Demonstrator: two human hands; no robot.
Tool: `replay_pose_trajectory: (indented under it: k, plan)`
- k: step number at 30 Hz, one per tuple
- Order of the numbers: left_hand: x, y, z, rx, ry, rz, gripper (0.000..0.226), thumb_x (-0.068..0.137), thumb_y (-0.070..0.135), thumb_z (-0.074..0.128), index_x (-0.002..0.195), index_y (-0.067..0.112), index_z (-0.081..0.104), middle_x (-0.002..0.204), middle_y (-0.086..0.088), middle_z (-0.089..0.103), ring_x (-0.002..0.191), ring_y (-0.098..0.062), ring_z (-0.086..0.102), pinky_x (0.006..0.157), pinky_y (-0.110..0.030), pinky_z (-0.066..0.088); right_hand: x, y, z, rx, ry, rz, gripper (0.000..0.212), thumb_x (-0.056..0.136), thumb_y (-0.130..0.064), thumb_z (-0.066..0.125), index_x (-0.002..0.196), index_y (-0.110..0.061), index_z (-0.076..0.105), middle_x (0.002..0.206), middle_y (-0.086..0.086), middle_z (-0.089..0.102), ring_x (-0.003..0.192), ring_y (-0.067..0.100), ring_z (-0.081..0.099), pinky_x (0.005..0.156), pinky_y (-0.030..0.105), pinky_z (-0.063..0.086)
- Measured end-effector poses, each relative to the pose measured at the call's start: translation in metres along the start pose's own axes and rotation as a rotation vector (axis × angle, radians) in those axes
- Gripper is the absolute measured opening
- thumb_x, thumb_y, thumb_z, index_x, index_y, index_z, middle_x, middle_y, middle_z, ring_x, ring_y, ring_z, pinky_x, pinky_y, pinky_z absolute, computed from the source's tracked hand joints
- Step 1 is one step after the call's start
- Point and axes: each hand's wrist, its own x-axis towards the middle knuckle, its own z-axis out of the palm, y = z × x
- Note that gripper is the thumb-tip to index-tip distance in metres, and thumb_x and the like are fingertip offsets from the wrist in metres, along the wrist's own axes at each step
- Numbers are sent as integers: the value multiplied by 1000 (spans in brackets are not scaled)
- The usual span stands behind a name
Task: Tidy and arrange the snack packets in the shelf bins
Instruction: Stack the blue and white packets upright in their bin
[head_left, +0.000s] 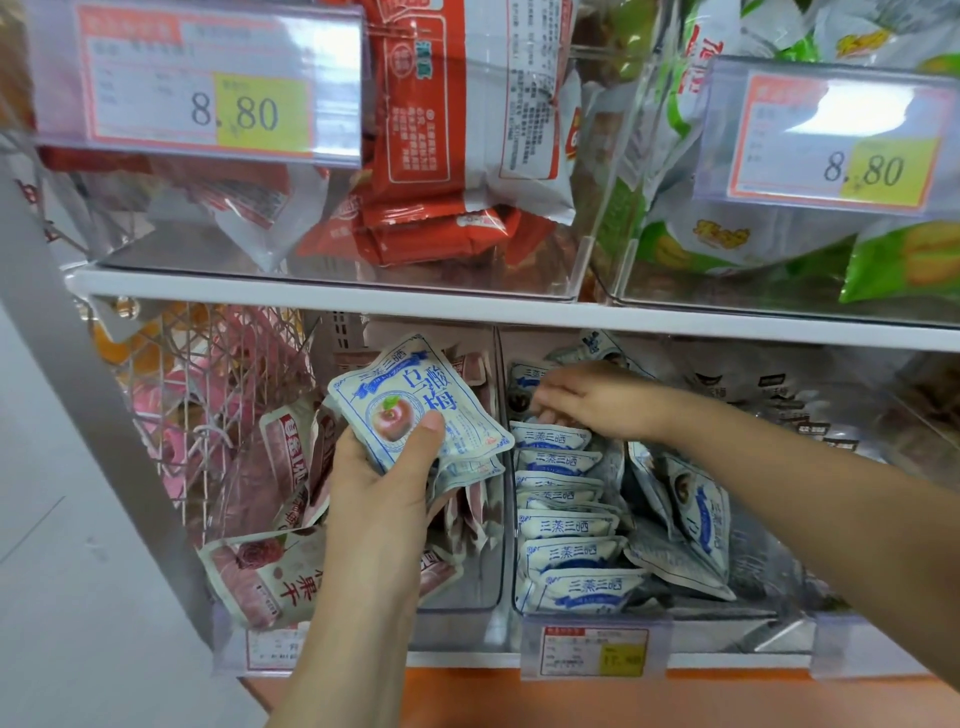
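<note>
On the lower shelf I see pink packets (265, 577) lying loose in the left bin. My left hand (379, 483) is clamped on a small stack of blue-and-white packets (415, 405) above that bin. My right hand (592, 400) reaches into the middle bin (592, 616), fingers curled over the back of its upright packet row (566, 514); whether they grip I cannot tell.

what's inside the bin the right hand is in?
Blue-and-white packets stand in a front row, with more leaning to the right. The right hand covers the back packets; the bin floor is hidden.
</note>
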Motion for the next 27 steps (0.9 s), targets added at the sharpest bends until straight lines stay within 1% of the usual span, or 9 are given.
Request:
replay_pose_trajectory:
  k: [3,5,8,10,14,17,20,24,27]
  plan:
    - [1,-1,2,-13,-1,-11,22,89,19,62,110,23,58,98,5,74,87,-8,71,64,-18,54,12,-2,-2,-106,60,18,26,102,-22,37,115,-11,57,97,5,64,80,19,63,77,35,51]
    - [1,-1,3,-17,-5,-17,22,89,18,61,110,20,58,98,3,74,86,-9,71,64,-19,55,21,-2,2,-251,-20,63,28,102,-26,35,99,-7,56,100,14,61,85,29,61,74,37,47]
    - [1,0,3,-9,-8,-9,22,89,18,62,111,21,58,99,2,74,88,-10,71,71,-24,54,32,-5,6,-338,-64,158,48,102,-37,31,67,-9,46,69,12,50,62,24,53,61,29,40]
    - [2,-1,1,0,4,-3,22,88,20,62,110,24,59,99,4,74,88,-9,71,76,-26,51,36,-6,3,-313,10,206,50,100,-40,38,61,-10,46,56,6,46,54,21,54,63,29,47]
    - [2,0,-3,16,3,1,24,88,22,63,111,25,59,101,5,73,91,-9,70,80,-29,50,38,-3,-4,-353,62,208,32,86,-38,64,78,-7,69,70,8,67,68,23,67,70,32,54]
    - [1,1,-5,25,2,-2,25,88,23,64,113,25,60,102,5,73,92,-10,70,82,-30,51,44,1,1,-403,76,179,9,84,-14,66,89,-11,73,94,7,70,85,22,65,77,32,54]
    - [2,2,-6,32,2,11,26,88,22,63,114,25,60,104,4,73,95,-12,70,85,-32,51,44,3,-2,-395,128,98,32,84,5,54,96,-17,74,106,4,68,97,22,62,80,26,48]
    - [2,2,-7,34,9,14,25,88,22,63,113,27,60,101,6,73,92,-10,70,82,-30,51,40,7,0,-447,230,-15,31,88,3,50,97,-17,72,101,7,68,94,25,63,79,30,49]
    - [2,3,-6,35,7,14,26,88,22,63,113,27,60,101,6,73,91,-9,70,81,-29,52,36,9,7,-436,220,-21,27,93,-4,49,105,-16,70,105,9,67,92,25,62,77,29,48]
